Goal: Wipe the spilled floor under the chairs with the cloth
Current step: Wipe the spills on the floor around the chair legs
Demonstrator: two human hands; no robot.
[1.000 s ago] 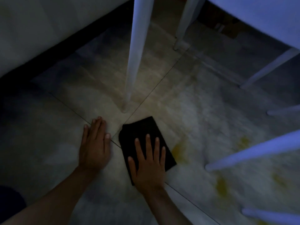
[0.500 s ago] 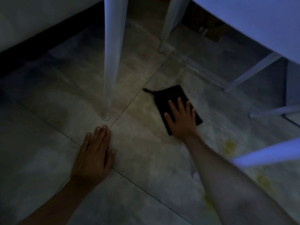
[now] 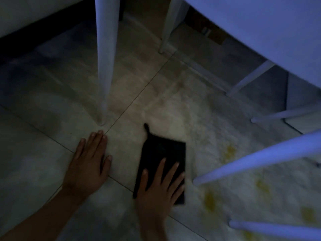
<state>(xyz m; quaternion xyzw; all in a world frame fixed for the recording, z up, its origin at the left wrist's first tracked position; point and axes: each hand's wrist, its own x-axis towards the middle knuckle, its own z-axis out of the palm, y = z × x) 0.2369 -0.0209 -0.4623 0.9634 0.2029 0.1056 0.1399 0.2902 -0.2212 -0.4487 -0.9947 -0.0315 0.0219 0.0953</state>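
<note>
A folded black cloth (image 3: 163, 153) lies flat on the dim tiled floor (image 3: 43, 153), a small loop sticking out at its far corner. My right hand (image 3: 158, 186) presses on the cloth's near half, palm down with fingers spread. Flat on the bare tile to the left rests my left hand (image 3: 88, 164), fingers together, holding nothing. Yellow spill patches (image 3: 229, 152) mark the floor to the right of the cloth, with more yellow spots (image 3: 210, 199) nearer me at the lower right.
A white chair leg (image 3: 104, 66) stands just beyond my left hand. More white legs (image 3: 251, 159) slant across the spill at the right, and another leg (image 3: 166, 25) stands farther back. A pale seat (image 3: 260, 32) overhangs the upper right. A light wall base runs along the upper left.
My right hand has pulled the cloth back toward me from its far reach under the chair. The left hand stays planted on the tile.
</note>
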